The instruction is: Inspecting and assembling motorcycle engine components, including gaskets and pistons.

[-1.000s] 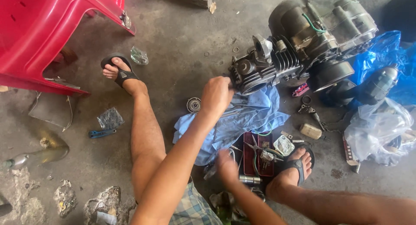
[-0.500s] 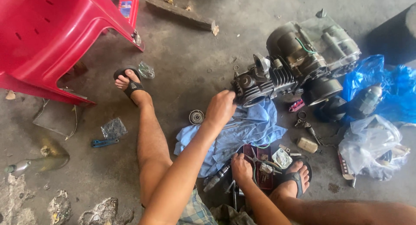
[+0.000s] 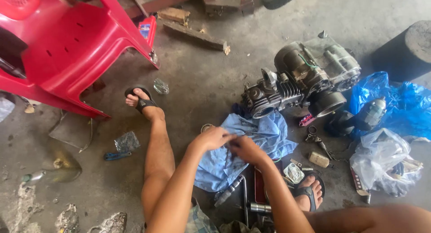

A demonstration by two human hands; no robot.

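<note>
Both forearms reach forward from bottom centre, bent at the elbows, hands meeting over the blue cloth [image 3: 265, 139] on the concrete floor [image 3: 202, 76]. Left hand [image 3: 212, 138] palm down, fingers curled and pressed together, tips pointing right toward the other hand. Right hand [image 3: 246, 148] knuckles up, fingers closed around something small and dark between the two hands; cannot tell what it is or how it is pinched. Cloth lies crumpled between the person's legs, just under both hands. Socket wrench [image 3: 229, 191] and a dark red tray [image 3: 259, 188] sit near the right forearm, close to the right foot in a sandal [image 3: 307, 191]. Left foot [image 3: 142, 100] stretched out beside the red plastic chair [image 3: 67, 49]. Beyond the cloth, touching its far edge, the motorcycle engine [image 3: 301, 78]. Right of it, a blue plastic bag [image 3: 404, 107] and a clear plastic bag [image 3: 381, 161].
</note>
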